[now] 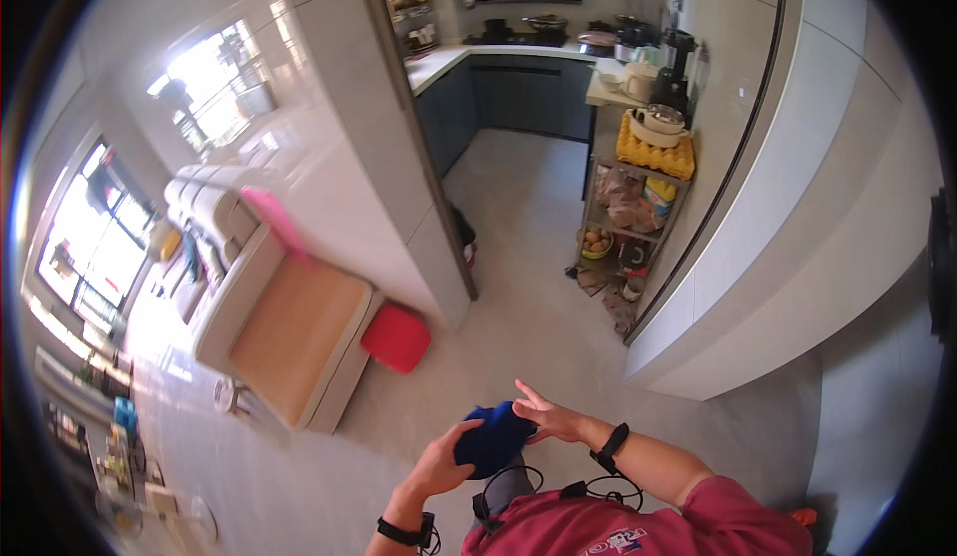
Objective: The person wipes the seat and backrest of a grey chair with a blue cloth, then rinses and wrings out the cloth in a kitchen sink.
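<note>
A bunched dark blue cloth (490,442) is held in front of my body, at the lower middle of the head view. My left hand (442,462) grips its left side, with the fingers over the top and the thumb lower down. Close by the cloth's right edge is my right hand (550,418), its fingers apart and one stretched out forward. Whether its fingertips touch the cloth I cannot tell. Both wrists wear black bands, and black cables loop by my red shirt.
A red stool (397,339) stands beside a beige sofa (299,332) at the left. Ahead, a doorway opens to a kitchen with blue-grey cabinets (528,95). A metal rack (638,227) with bags, bowls and a yellow egg tray (653,152) stands inside, right. Walls flank the doorway.
</note>
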{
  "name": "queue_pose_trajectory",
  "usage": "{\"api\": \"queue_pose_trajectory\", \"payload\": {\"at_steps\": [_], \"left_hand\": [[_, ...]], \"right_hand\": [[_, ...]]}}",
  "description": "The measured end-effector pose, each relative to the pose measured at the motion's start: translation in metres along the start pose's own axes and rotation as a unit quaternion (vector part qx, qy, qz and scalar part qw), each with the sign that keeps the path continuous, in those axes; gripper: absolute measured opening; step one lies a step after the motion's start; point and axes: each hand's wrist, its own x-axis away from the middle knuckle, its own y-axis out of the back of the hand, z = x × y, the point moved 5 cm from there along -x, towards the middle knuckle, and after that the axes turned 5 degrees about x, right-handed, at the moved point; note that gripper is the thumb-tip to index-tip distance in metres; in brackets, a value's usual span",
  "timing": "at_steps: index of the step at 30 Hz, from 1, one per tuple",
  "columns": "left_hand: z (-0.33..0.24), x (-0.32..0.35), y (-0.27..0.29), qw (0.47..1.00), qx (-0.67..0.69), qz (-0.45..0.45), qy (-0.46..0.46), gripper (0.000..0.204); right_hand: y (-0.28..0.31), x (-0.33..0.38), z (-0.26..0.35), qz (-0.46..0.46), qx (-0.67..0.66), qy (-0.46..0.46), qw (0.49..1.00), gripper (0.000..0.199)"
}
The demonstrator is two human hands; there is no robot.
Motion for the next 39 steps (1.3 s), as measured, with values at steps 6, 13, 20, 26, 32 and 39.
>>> {"api": "queue_pose_trajectory", "payload": {"at_steps": [6, 13, 20, 26, 32, 39], "left_hand": [[-0.018, -0.21, 0.05, 0.994, -0.059, 0.051, -0.081, 0.077], [-0.043, -0.431, 0.101, 0.983, -0.102, 0.15, -0.009, 0.062], [0.003, -0.65, 0.127, 0.994, -0.099, 0.035, -0.03, 0.061], [-0.007, -0.808, 0.154, 0.897, 0.366, 0.046, 0.243, 0.082], [0.055, -0.969, 0.23, 0.616, 0.786, 0.052, 0.016, 0.042], [0.068, -1.08, 0.411, 0.634, 0.758, -0.151, 0.016, 0.057]], "right_hand": [[0.108, -0.08, 0.098, 0.037, -0.1, 0.023, 0.994, 0.073], [0.27, -0.104, 0.236, -0.298, 0.172, 0.135, 0.929, 0.075], [0.417, -0.213, 0.399, -0.412, 0.214, 0.243, 0.852, 0.051], [0.457, -0.369, 0.517, -0.305, 0.341, 0.365, 0.811, 0.039], [0.439, -0.491, 0.613, -0.138, 0.436, 0.393, 0.798, 0.024], [0.499, -0.676, 0.726, -0.143, 0.372, 0.383, 0.833, 0.033]]}}
